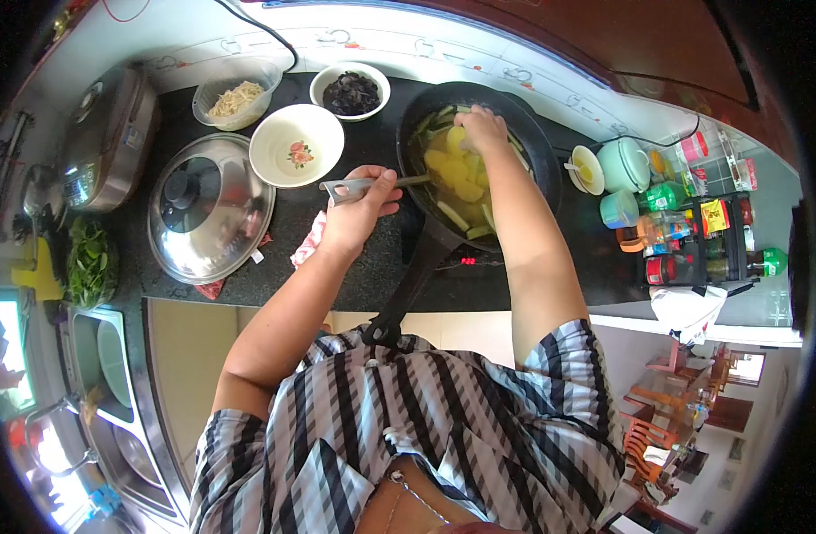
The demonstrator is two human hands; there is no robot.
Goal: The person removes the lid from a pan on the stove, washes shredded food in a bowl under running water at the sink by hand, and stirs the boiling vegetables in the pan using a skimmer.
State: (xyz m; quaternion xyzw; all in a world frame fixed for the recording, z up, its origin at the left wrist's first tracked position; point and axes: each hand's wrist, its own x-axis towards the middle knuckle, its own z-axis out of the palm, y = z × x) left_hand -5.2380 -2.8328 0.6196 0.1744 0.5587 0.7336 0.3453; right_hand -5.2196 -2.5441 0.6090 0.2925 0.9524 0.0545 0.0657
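My left hand (363,209) is closed around the grey handle of a long-handled cooking utensil (344,190). Its shaft reaches over the rim of the dark wok (414,108), and its head is lost in the food. Yellow slices (461,169), green strips and some liquid lie in the wok. Over the far part of the wok is my right hand (481,127), fingers curled down at the yellow slices; what they hold, if anything, is hidden. The wok's long handle (406,289) points toward my body.
Left of the wok stand an empty flowered bowl (270,133), a bowl of dark pieces (352,94), a tub of pale strips (237,104) and a steel lid (212,227). A cloth (310,240) lies near my left wrist. Rightward are a small bowl (587,169) and several bottles.
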